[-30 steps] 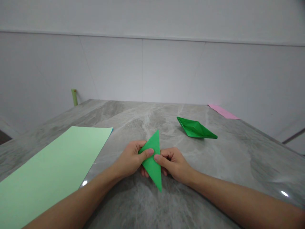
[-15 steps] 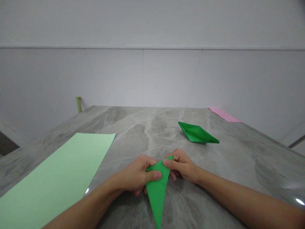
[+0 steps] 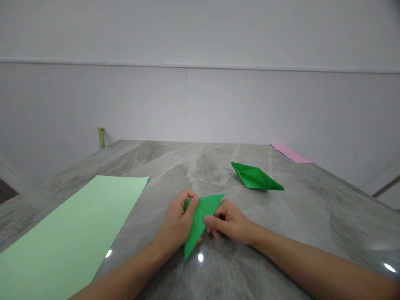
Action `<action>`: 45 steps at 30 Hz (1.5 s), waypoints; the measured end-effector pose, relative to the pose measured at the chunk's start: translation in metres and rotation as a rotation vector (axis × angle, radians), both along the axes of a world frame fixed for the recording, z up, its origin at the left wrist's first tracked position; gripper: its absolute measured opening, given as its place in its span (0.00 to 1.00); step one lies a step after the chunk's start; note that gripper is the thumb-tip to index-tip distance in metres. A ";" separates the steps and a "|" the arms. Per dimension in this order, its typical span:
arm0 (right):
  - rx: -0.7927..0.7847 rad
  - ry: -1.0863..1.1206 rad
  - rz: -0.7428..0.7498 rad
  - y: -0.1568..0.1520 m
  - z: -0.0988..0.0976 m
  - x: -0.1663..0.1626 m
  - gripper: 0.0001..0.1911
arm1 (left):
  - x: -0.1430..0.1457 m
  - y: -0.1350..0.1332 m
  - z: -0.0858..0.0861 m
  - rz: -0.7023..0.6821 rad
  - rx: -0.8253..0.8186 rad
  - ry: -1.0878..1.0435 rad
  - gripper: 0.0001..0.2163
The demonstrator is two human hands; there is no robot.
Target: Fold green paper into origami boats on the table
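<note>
Both hands hold a folded piece of green paper (image 3: pixel 201 212), low in the middle of the head view, just above the table. My left hand (image 3: pixel 179 216) grips its left side, thumb on the near face and fingers behind. My right hand (image 3: pixel 231 221) pinches the right edge between thumb and fingers. One pointed end slants down toward me and another points up to the right. Beyond my right hand, a green folded paper boat (image 3: pixel 256 176) rests on the table, apart from both hands.
A pale green sheet (image 3: pixel 78 225) lies on the left of the grey marbled table (image 3: pixel 175 162), with a blue edge peeping from under its far corner. Pink paper (image 3: pixel 292 153) lies at the far right edge. A light green strip (image 3: pixel 101 137) stands by the white wall at far left.
The folded green paper has been turned, its long point swinging from straight toward me to the lower left. My left thumb moved up to its upper left; my right hand slid down its right edge.
</note>
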State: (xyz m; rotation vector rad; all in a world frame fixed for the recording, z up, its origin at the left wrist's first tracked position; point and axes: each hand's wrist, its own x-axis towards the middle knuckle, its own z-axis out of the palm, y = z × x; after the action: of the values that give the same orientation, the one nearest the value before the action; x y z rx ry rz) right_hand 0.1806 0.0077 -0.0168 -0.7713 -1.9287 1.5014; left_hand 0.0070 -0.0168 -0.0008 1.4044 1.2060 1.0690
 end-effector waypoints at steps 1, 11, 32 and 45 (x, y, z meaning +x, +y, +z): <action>-0.024 0.001 0.014 -0.001 0.000 -0.001 0.25 | 0.000 -0.001 0.000 0.039 0.084 0.076 0.15; -0.174 0.221 -0.075 0.006 -0.001 0.005 0.18 | -0.011 0.002 0.011 -0.073 0.249 0.329 0.13; -0.067 0.205 -0.303 0.006 0.003 0.009 0.19 | -0.015 0.018 0.010 0.261 -0.218 -0.596 0.08; -0.077 0.069 0.024 0.002 -0.003 -0.001 0.30 | 0.005 0.000 -0.003 -0.282 -0.018 -0.470 0.17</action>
State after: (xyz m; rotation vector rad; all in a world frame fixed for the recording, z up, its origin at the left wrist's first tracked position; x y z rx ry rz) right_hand 0.1800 0.0096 -0.0200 -0.7225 -1.8449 1.6043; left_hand 0.0124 -0.0172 -0.0037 1.1779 0.6565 1.1022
